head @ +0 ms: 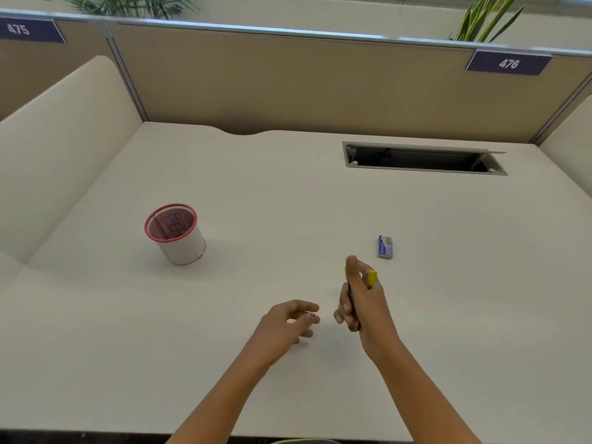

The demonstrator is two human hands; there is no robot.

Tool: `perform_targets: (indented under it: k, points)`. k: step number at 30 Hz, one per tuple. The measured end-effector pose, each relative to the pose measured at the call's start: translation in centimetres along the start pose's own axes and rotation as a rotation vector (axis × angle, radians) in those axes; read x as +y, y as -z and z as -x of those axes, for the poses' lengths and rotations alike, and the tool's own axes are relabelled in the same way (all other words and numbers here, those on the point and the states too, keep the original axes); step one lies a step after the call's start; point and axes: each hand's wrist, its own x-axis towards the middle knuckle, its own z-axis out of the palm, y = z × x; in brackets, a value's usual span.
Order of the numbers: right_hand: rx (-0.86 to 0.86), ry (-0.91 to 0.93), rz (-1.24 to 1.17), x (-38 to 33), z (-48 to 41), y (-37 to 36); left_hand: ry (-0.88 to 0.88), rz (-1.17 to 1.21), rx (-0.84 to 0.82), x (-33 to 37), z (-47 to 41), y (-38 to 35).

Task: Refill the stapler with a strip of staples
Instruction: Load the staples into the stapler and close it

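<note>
Above the near desk [288, 187], the right hand [360, 304] grips the yellow stapler [372, 277] on end. The left hand [288, 320] hangs beside it, fingers loosely curled; whether they pinch anything is unclear. The staple box [385, 247] lies just beyond.

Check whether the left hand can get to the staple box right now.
Probably, though not straight: the left hand is free, but the right hand gripping the stapler sits between it and the staple box.

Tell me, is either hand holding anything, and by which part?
The right hand grips the yellow stapler around its middle, thumb along one side; the left hand appears to hold nothing.
</note>
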Motion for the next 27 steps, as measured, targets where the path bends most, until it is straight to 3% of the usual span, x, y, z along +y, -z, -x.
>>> perform_targets:
  k: [5,12,21,27]
  points:
    - [0.053,0.053,0.045,1.2,0.5,-1.1,-0.044,0.013,-0.106,0.4,0.5,-2.2]
    - [-0.043,0.023,0.080,1.5,1.9,-2.9,-0.178,-0.073,0.086,0.4,0.7,-3.1]
    - [-0.196,0.051,-0.017,0.6,2.0,-1.7,-0.127,-0.039,0.119,0.1,0.1,-2.1]
    - [-0.212,0.115,0.004,0.6,2.0,-1.6,-0.148,-0.108,0.129,0.0,0.2,-1.7]
